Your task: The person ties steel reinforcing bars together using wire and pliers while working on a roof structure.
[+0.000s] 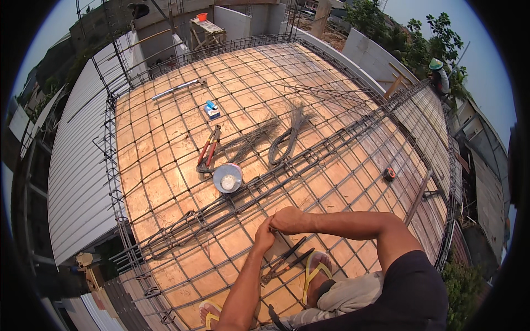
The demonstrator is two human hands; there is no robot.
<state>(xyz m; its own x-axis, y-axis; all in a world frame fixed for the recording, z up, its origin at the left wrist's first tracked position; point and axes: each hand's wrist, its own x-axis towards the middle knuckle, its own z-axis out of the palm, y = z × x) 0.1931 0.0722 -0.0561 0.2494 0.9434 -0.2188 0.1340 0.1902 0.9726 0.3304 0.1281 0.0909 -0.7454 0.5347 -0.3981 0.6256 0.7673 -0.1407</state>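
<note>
My left hand [265, 236] and my right hand [288, 220] meet above the rebar grid [216, 222], both closed with fingers drawn together. What they pinch is hidden or too thin to make out. Just below them, a pair of dark-handled pincers [285, 260] lies across the bars beside my sandalled foot [317, 276]. Beyond my hands, a round metal can [227, 178] rests near the thicker beam bars [309, 157]. Red-handled cutters [208, 148] lie behind it, next to bundles of thin tie wire [251, 140] and a looped wire bundle [287, 138].
A small blue-and-white box [212, 112], a long metal tool [179, 89] and a tape measure [390, 174] lie on the grid over plywood [144, 165]. Upright bars and the deck edge border a corrugated roof [77, 165] at left. Another person [439, 80] is at far right.
</note>
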